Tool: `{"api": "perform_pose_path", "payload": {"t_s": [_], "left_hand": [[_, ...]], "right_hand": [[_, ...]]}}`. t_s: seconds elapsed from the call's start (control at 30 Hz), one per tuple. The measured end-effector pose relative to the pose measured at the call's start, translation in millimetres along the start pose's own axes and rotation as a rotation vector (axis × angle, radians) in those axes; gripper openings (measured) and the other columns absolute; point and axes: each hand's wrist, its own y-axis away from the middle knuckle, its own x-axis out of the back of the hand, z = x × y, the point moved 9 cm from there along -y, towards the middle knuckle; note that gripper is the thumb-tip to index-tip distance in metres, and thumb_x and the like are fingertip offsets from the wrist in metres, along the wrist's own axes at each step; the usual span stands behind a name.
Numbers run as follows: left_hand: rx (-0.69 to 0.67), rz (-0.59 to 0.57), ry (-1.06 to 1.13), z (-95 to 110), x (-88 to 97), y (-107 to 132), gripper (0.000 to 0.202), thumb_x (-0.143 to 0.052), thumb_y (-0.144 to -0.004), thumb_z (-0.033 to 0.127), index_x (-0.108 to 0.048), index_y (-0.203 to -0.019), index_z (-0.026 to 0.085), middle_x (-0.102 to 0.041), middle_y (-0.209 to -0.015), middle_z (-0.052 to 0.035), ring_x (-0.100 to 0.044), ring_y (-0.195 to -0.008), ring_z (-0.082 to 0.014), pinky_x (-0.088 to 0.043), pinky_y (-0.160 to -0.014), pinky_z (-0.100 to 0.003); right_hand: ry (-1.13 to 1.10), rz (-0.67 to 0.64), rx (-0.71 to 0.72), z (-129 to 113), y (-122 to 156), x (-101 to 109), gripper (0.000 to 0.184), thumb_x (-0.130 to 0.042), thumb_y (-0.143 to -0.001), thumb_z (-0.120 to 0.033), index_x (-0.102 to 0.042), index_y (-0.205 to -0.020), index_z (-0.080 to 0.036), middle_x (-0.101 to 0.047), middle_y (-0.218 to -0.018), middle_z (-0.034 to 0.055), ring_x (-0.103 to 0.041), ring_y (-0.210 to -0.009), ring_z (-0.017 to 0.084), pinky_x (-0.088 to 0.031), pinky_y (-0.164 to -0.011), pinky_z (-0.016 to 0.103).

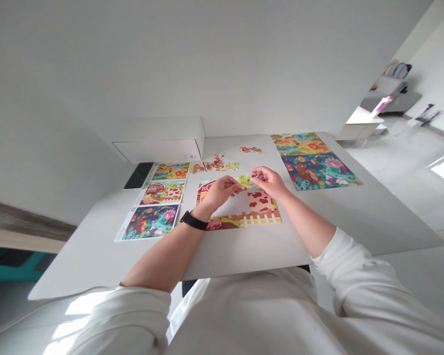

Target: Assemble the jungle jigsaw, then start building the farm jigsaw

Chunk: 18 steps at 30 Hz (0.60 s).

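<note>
A partly built farm puzzle (240,214) with a red barn, a spotted cow and a white fence lies on the white table (244,246) in front of me. My left hand (218,191), with a black band on the wrist, and my right hand (268,181) meet above its upper edge. Both pinch a small yellow-green puzzle piece (245,180) held between their fingertips. Several loose pieces (214,165) lie just beyond the hands, and a small joined cluster (250,150) sits farther back.
Two finished puzzles (313,160) lie at the right. A reference sheet (159,199) with three pictures lies at the left, beside a black phone (138,175). A white box (163,140) stands at the back against the wall. Shelving stands on the floor at the far right.
</note>
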Motion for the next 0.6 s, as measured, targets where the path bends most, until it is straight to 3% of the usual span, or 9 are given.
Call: {"api": "perform_pose_path", "payload": {"t_s": [0.2, 0.37, 0.6], "left_hand": [[-0.083, -0.053, -0.122, 4, -8.8, 5, 0.025, -0.078, -0.087, 0.039, -0.069, -0.101, 0.021, -0.079, -0.088, -0.0061, -0.075, -0.081, -0.0193, -0.056, -0.072, -0.029], [-0.205, -0.023, -0.483, 22, -12.0, 16, 0.019, -0.074, -0.09, 0.029, -0.076, -0.108, 0.025, -0.081, -0.098, -0.0066, -0.075, -0.09, -0.0239, -0.058, -0.089, -0.036], [-0.492, -0.222, -0.681, 28, -37.6, 26, 0.027, -0.065, -0.097, 0.029, -0.079, -0.12, 0.025, -0.075, -0.128, -0.0107, -0.069, -0.123, -0.0299, -0.051, -0.115, -0.046]], "right_hand": [[-0.01, -0.041, -0.092, 15, -4, 1, 0.039, -0.081, -0.08, -0.053, -0.077, -0.104, -0.022, -0.076, -0.09, 0.004, -0.068, -0.079, 0.019, -0.054, -0.073, 0.031], [0.036, 0.009, -0.194, 37, -8, 19, 0.035, -0.084, -0.078, -0.049, -0.076, -0.098, -0.022, -0.077, -0.089, 0.0045, -0.067, -0.073, 0.018, -0.051, -0.064, 0.028], [0.211, -0.039, -0.26, 44, -5, 18, 0.019, -0.081, -0.082, -0.034, -0.079, -0.096, -0.022, -0.079, -0.089, 0.0029, -0.065, -0.065, 0.015, -0.049, -0.064, 0.028]]}}
